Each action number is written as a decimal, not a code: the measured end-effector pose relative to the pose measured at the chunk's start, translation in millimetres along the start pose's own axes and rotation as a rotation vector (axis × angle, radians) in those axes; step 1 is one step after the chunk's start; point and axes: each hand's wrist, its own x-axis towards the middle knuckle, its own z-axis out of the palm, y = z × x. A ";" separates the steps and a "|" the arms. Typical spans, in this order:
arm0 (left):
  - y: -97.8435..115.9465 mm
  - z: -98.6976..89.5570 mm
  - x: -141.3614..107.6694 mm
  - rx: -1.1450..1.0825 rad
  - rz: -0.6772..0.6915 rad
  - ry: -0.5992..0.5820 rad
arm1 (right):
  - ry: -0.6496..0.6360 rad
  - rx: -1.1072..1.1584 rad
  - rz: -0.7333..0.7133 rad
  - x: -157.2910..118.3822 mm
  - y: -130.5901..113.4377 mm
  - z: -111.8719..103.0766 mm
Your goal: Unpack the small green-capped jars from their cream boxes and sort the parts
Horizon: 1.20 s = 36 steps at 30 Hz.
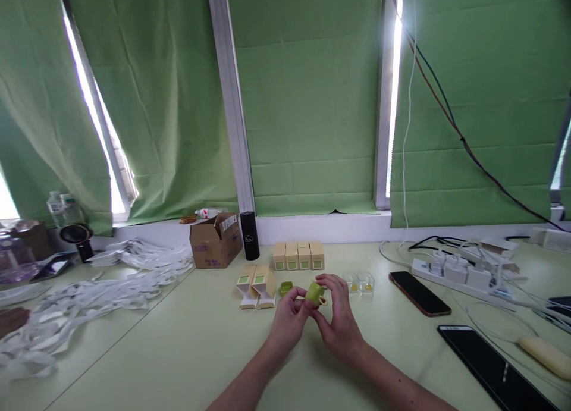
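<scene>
Between both hands, above the table, is a small green rounded case [314, 292] with a beige loop at its lower right. My left hand [289, 319] grips it from the left, thumb in front. My right hand [338, 316] holds its right side, fingertips at the top and thumb lower down near the loop. Just behind my left hand lies another small green piece [286, 287]. To its left, two kraft paper boxes [264, 280] with green labels lie with their flaps open. Right of my hands are two clear plastic holders [366, 282] with small yellow things inside.
Several closed kraft boxes [291, 256] stand in a row behind. Further back are a cardboard box [214, 244] and a black cylinder [249, 235]. White strips [98, 301] cover the left side. On the right lie a phone [419, 293], a larger one [491, 363] and a cabled power strip [459, 283].
</scene>
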 end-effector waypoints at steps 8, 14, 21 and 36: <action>-0.8 -0.2 1.9 0.091 0.087 0.044 | -0.019 0.012 0.059 1.3 -1.1 -3.8; 1.7 -5.2 1.4 0.329 0.244 0.226 | -0.013 0.006 0.068 1.9 -0.2 -6.6; 9.3 -5.5 -2.4 0.526 0.331 0.256 | -0.024 0.022 0.092 1.7 2.7 -7.1; 11.3 -3.4 -3.4 0.529 0.364 0.208 | -0.124 0.141 0.145 2.7 2.2 -10.0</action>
